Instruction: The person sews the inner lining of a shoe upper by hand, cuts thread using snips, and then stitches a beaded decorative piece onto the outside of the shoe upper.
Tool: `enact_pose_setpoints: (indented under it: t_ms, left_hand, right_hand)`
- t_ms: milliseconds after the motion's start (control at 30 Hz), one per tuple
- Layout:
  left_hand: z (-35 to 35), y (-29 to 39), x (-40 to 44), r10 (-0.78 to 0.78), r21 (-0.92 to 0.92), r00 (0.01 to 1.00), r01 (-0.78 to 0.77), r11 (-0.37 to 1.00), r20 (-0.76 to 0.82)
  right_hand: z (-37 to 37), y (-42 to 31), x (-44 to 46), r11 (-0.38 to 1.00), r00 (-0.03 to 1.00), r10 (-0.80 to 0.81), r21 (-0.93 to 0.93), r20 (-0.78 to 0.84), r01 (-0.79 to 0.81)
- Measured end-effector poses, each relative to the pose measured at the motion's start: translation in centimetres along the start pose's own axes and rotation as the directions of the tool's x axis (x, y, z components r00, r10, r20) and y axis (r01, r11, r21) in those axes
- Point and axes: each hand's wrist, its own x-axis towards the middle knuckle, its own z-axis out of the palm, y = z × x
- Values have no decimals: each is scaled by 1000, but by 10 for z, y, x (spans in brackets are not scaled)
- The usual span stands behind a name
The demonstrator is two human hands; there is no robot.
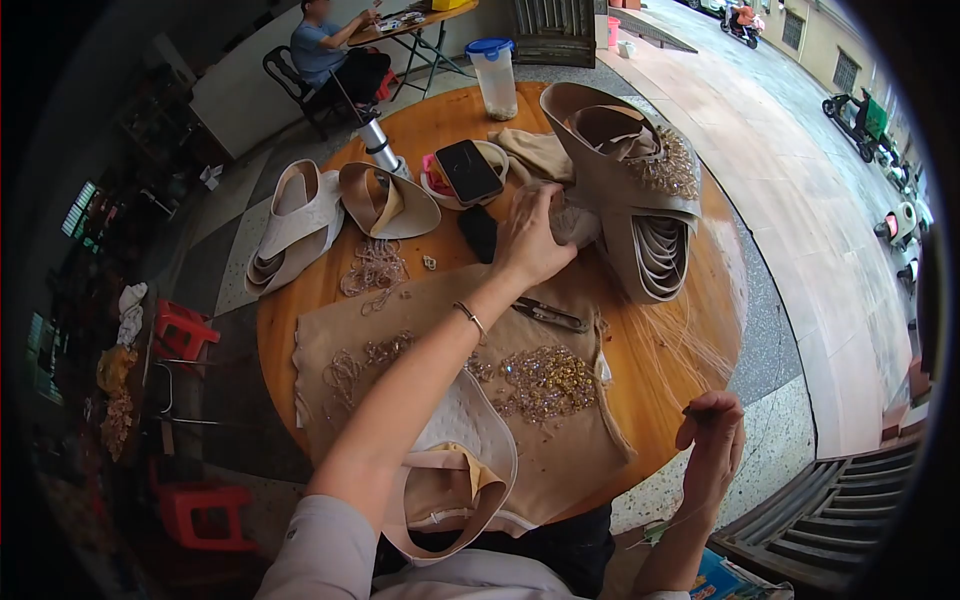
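A round wooden desk stands on a tiled floor, with a paved street at its 2 o'clock side. Off at 11 o'clock, a seated person in a blue top is at another table. Red stools stand on the floor at 8 and 9 o'clock.

At the desk's 10 o'clock lies a group of pale curved pieces; just to its right, another curved piece sits by a silvery cylinder. Below these is a tangle of strung beads. A tan cloth covers the lower part of the desk. On it, at 6 o'clock, a pale looped piece reaches the near edge, and to its upper right is a pile of gold and clear beads.

The left hand, with a bracelet on its wrist, reaches toward 12 o'clock and touches a pale crumpled bundle; whether its grip is clamped cannot be told. Near it are a phone over a round container, and a dark handled tool. A tub with a blue lid stands at 12 o'clock.

At 1 o'clock is a tall stack of curved pieces with beads on top; fine threads spread below it. The right hand, at 4 o'clock beyond the rim, has curled fingers and a small dark item at their tips; whether they clamp it cannot be told.
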Motion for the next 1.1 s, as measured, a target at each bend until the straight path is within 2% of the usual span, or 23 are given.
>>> enact_pose_setpoints:
  t_ms: [67, 167, 200, 300, 367, 433, 467, 533, 600, 667, 700, 767, 800, 900, 933, 1000, 1033, 1100]
  left_hand:
    - [5, -1, 0, -30, 33, 999, 29, 999, 21]
    - [10, 1, 0, -70, 43, 997, 69, 997, 36]
    - [11, 2, -1, -83, 42, 996, 82, 996, 39]
    - [11, 6, -3, -114, 99, 991, 106, 989, 74]
    - [10, 8, -3, -155, 79, 980, 146, 986, 122]
    - [14, 5, -5, -151, 65, 982, 144, 987, 115]
    - [17, 2, -4, -124, 61, 989, 119, 991, 84]
    - [13, 6, -1, -125, 76, 989, 118, 990, 83]
    - [8, 10, 0, -185, 117, 972, 169, 979, 142]
    - [7, 10, 1, -150, 149, 977, 127, 981, 151]
    - [9, 9, 2, -132, 163, 979, 106, 981, 157]
    - [11, 6, 4, -260, 111, 925, 238, 965, 276]
    - [11, 6, 4, -317, 92, 886, 304, 948, 339]
    - [11, 6, 1, -267, 87, 910, 252, 964, 317]
    - [10, 4, 1, -195, 61, 941, 185, 981, 277]
    - [9, -4, 0, -50, 0, 977, 51, 999, 208]
    - [-2, 4, -1, -58, 15, 964, 56, 998, 259]
    - [-20, 17, -3, -66, 235, 970, 9, 972, 234]
  right_hand:
    - [0, -10, -5, 999, 999, -31, 31, -8, 32]
    - [-2, -28, -11, 933, 994, -104, 350, 24, 89]
    - [8, -30, -16, 870, 949, 7, 469, -315, 149]
    - [2, -54, -22, 884, 956, -122, 408, -268, 227]
    - [-7, -57, -25, 709, 958, -275, 656, -79, 258]
    - [-4, -74, -20, 661, 864, -488, 699, 124, 274]
    - [-15, -71, -16, 712, 824, -523, 643, 219, 282]
    - [-17, -70, -14, 751, 795, -563, 541, 223, 380]
    - [-20, -71, -13, 723, 782, -594, 550, 188, 417]
    - [-28, -73, -14, 634, 788, -605, 666, 110, 393]
    - [-34, -74, -15, 609, 793, -608, 664, 38, 435]
    - [-52, -75, -16, 559, 788, -606, 647, -108, 518]
    - [-58, -79, -10, 408, 764, -596, 727, -247, 553]
    - [-65, -94, -10, 326, 721, -688, 852, -83, 409]
    - [-47, -105, -20, 268, 630, -457, 578, -628, 771]
    - [-34, -119, -16, 194, 705, -621, 805, -342, 561]
    - [-34, -125, -18, 182, 695, -693, 886, -191, 426]
    - [-49, -135, -25, 206, 705, -674, 860, -221, 466]
